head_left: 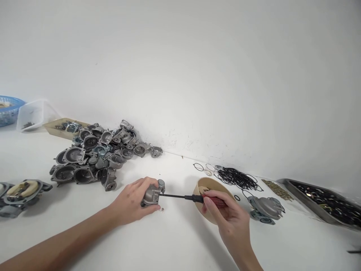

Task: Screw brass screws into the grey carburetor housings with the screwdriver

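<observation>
My left hand (132, 203) is closed around a small grey metal carburetor body (153, 194), pressing it against the white table (175, 241). My right hand (225, 214) grips the red handle of a screwdriver (197, 198). Its black shaft runs left and its tip meets the side of the metal body. A tiny loose part (162, 209) lies on the table just below the body. Behind my right hand stands a small tan bowl (208, 184).
A heap of grey metal housings (93, 158) lies at the back left, with a tan tray (56, 128), a clear box (34, 114) and a blue basket (8, 109) beyond. Black O-rings (235, 177), another housing (265, 209), brass parts (278, 190) and a metal tray (324, 203) sit right. An assembled unit (19, 194) lies far left.
</observation>
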A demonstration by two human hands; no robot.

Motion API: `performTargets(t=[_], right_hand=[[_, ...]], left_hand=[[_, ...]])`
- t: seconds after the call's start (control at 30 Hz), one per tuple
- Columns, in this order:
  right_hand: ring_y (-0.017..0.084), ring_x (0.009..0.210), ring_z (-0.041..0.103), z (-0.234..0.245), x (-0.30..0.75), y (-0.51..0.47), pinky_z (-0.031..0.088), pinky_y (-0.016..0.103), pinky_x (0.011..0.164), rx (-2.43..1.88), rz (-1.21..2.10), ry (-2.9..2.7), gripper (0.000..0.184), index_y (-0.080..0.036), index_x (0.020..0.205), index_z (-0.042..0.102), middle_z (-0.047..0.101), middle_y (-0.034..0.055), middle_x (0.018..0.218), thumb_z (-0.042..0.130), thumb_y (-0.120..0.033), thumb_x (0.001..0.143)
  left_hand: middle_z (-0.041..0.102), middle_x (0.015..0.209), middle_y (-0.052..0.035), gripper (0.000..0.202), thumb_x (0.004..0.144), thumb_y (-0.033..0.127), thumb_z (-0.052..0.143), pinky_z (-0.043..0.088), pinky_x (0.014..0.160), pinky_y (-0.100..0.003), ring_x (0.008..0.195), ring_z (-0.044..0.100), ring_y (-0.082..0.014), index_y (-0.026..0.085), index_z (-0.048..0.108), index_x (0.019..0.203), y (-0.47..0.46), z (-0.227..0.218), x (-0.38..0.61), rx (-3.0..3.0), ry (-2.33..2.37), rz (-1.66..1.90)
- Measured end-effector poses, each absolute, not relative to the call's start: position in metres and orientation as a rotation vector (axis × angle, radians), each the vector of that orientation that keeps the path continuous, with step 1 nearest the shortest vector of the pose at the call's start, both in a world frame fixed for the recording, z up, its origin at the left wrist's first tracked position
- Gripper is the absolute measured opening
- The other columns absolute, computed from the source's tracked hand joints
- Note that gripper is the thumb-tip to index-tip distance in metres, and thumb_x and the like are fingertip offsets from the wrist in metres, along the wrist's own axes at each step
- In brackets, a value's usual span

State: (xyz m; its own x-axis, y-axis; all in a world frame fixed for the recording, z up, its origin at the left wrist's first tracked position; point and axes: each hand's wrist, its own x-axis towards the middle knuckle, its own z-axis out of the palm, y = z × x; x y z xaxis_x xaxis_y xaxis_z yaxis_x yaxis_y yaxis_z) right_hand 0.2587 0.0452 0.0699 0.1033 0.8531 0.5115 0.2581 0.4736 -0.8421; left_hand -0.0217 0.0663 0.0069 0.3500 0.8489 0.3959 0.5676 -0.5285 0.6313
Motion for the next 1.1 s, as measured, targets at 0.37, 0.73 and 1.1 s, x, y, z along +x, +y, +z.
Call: performTargets(t=[0.37,0.73,1.1], right_hand=[[0.017,0.065,0.065,0.073,0.285,0.06,0.053,0.027,0.056,-1.101,0.407,-1.734,0.015,-0.025,0.087,0.076,0.071,0.0038,0.078,0.078,-0.039,0.093],[0.017,0.06,0.059,0.066,0.281,0.059,0.049,0.029,0.056,-1.12,0.4,-1.894,0.014,-0.024,0.087,0.072,0.066,0.0009,0.07,0.068,-0.033,0.097],[0.017,0.064,0.062,0.075,0.281,0.056,0.052,0.028,0.056,-1.086,0.485,-1.634,0.017,-0.025,0.085,0.076,0.068,0.0028,0.074,0.08,-0.041,0.09]], left_hand=[[0.07,0.103,0.0006,0.036,0.088,0.029,0.068,0.051,0.074,-0.033,0.08,0.069,-0.0235,0.03,0.05,0.12,0.065,0.001,-0.022,2.245,1.19,1.082],[0.07,0.1,0.0022,0.032,0.093,0.033,0.069,0.052,0.079,-0.033,0.082,0.068,-0.0235,0.03,0.05,0.119,0.065,0.0,-0.022,2.225,1.204,1.054],[0.07,0.105,0.0009,0.034,0.091,0.031,0.069,0.053,0.08,-0.033,0.087,0.069,-0.0239,0.03,0.052,0.12,0.064,0.002,-0.021,2.226,1.211,1.082]])
